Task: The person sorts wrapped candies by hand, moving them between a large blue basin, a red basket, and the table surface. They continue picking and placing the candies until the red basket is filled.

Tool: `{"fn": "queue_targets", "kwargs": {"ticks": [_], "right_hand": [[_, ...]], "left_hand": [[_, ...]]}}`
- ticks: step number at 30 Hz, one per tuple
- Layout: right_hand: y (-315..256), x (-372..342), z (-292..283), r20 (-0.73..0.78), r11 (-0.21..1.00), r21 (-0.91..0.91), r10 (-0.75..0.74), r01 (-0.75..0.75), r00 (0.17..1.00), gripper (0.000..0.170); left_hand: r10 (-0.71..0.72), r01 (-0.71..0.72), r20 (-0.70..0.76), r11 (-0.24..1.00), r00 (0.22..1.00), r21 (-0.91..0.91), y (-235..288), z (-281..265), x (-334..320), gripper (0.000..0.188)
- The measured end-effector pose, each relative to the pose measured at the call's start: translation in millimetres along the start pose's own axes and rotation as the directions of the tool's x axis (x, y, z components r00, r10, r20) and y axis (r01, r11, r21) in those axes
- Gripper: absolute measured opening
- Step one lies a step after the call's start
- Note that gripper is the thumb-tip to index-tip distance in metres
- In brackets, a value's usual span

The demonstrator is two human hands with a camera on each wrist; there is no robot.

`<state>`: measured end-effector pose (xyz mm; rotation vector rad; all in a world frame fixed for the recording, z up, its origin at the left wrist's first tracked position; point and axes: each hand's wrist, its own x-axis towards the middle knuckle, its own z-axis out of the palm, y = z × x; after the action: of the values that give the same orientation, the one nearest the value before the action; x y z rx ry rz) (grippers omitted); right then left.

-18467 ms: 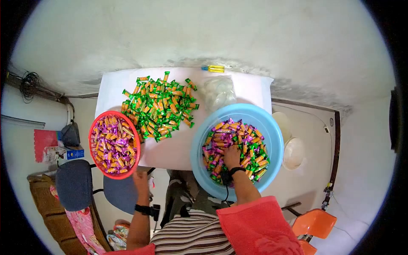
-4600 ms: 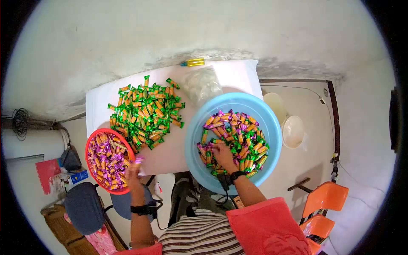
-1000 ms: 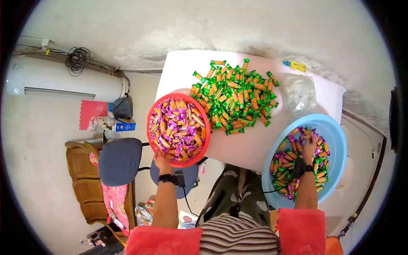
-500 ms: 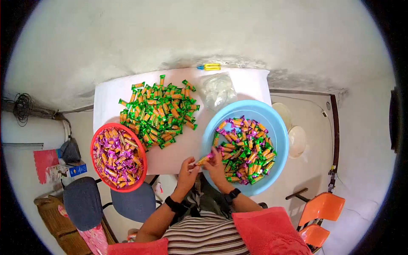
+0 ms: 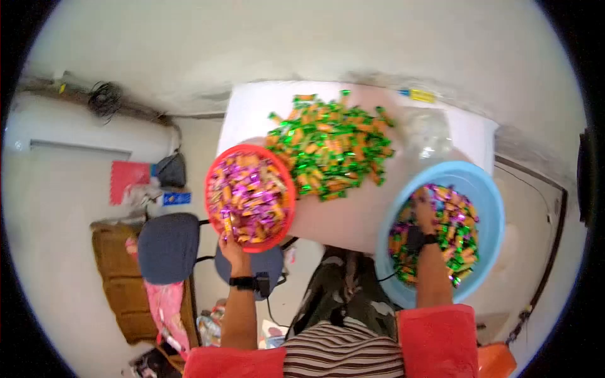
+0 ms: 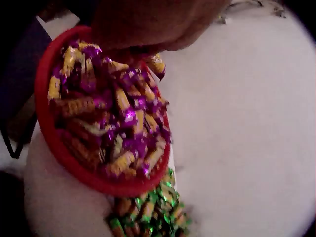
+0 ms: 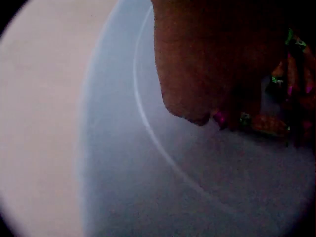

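My left hand (image 5: 234, 252) is at the near rim of the red basket (image 5: 291, 211), its fingertips on a purple-wrapped candy (image 5: 227, 222). Purple-wrapped candies (image 6: 126, 111) fill that basket. In the left wrist view the hand (image 6: 153, 24) covers part of the basket's rim. My right hand (image 5: 425, 214) reaches into the blue tub (image 5: 495, 205), among mixed purple and green candies (image 5: 459, 242). In the right wrist view its fingers are dark beside the tub wall (image 7: 113, 128), with a purple wrapper end (image 7: 219, 118) close to them; I cannot tell whether they grip it.
A loose pile of green-wrapped candies (image 5: 334, 148) lies on the white table (image 5: 334, 220), behind and between the two containers. Behind the tub are a clear plastic bag (image 5: 427, 135) and a yellow bottle (image 5: 421, 96). Dark blue chairs (image 5: 167, 246) stand at the left.
Half a second ago both hands met over the table's front edge with a purple-wrapped candy between them. They have since parted, the left to the red basket, the right into the blue tub.
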<state>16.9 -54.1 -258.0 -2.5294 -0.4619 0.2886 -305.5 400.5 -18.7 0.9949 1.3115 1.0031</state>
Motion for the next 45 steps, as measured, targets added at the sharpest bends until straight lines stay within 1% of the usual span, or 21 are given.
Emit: {"fn": "queue_targets", "kwargs": {"ticks": [1,2,3,9,13,15,16,17,18,19,21,23,25,30,33,35,37,39,41,43,45], "right_hand": [[-85,11,-74,0.336,0.599,0.586,0.433,-0.546,0.836,0.047],[-6,16,-10,0.163,0.743,0.576,0.303,-0.340,0.939,0.050],[-71,21,-62,0.378,0.550,0.572,0.481,-0.608,0.791,0.052],[-79,27,-69,0.420,0.414,0.615,0.548,-0.671,0.724,0.043],[-79,3,-93,0.317,0.393,0.734,0.522,-0.553,0.792,0.032],[-89,-22,-109,-0.111,0.836,0.546,0.133,-0.052,0.985,0.031],[-81,-27,-108,0.164,0.558,0.737,0.399,-0.381,0.902,0.032],[-106,-44,-129,0.231,0.935,0.147,0.285,-0.323,0.930,0.036],[-174,-53,-167,0.150,0.385,0.851,0.476,-0.358,0.867,0.034],[-173,-62,-166,0.250,0.315,0.841,0.494,-0.439,0.833,0.036],[-179,-84,-158,0.247,0.354,0.866,0.312,-0.353,0.917,0.036],[-208,-103,-160,0.305,0.337,0.863,0.248,-0.377,0.919,0.038],[-236,-113,-167,0.321,0.453,0.794,0.254,-0.405,0.912,0.038],[-258,-124,-159,0.446,0.274,0.856,0.039,-0.439,0.894,0.037],[-224,-106,-139,0.502,0.387,0.770,0.124,-0.507,0.856,0.036],[-180,-84,-121,0.063,0.884,0.409,0.223,-0.229,0.973,0.033],[-153,-61,-127,-0.173,0.919,0.266,0.343,-0.291,0.923,0.026],[-119,-44,-122,-0.370,0.988,0.016,0.146,-0.151,0.917,0.022],[-71,-37,-101,-0.190,0.957,-0.242,0.116,-0.161,0.975,0.024],[-61,-27,-98,-0.176,0.888,-0.457,-0.149,0.053,0.973,0.021],[-78,-23,-107,-0.083,0.908,-0.419,-0.020,-0.016,0.996,0.022]], "left_hand": [[0.002,-0.004,-0.042,1.000,0.999,-0.028,0,-9,14,0.006],[0.013,-0.015,-0.059,1.000,0.998,-0.026,4,-11,22,0.006],[-0.026,0.025,-0.021,0.999,0.999,-0.049,7,-10,29,0.004],[-0.096,0.113,-0.145,0.987,0.985,0.116,-16,-12,51,0.005],[0.064,-0.054,-0.069,0.989,0.996,0.140,-25,-12,28,0.016],[0.169,-0.221,0.235,0.951,0.957,0.214,-22,3,-12,0.016],[0.134,-0.208,0.312,0.954,0.941,0.218,-26,20,-38,0.017],[0.105,-0.202,0.388,0.954,0.916,0.221,-23,39,-63,0.018],[0.110,-0.288,0.550,0.925,0.828,0.249,-7,68,-97,0.023],[0.086,-0.264,0.581,0.937,0.809,0.228,-19,82,-120,0.023],[-0.255,-0.078,0.774,0.928,0.580,0.364,-34,101,-162,0.028],[-0.270,-0.087,0.859,0.937,0.434,0.339,-23,130,-208,0.031],[-0.303,-0.049,0.862,0.935,0.407,0.352,-28,144,-237,0.031],[-0.425,-0.077,0.824,0.871,0.375,0.485,-36,151,-240,0.030],[-0.286,-0.124,0.806,0.907,0.518,0.402,-47,122,-195,0.029],[-0.108,-0.218,0.754,0.922,0.648,0.320,-14,116,-172,0.027],[0.127,-0.420,0.634,0.842,0.763,0.337,-20,80,-109,0.027],[0.221,-0.450,0.545,0.830,0.809,0.331,-21,54,-54,0.028],[0.174,-0.236,0.234,0.932,0.957,0.274,-3,27,-17,0.024],[0.028,-0.094,0.255,0.964,0.967,0.250,12,7,13,0.024],[-0.005,-0.002,0.019,0.938,1.000,0.347,27,16,22,0.024]]}}
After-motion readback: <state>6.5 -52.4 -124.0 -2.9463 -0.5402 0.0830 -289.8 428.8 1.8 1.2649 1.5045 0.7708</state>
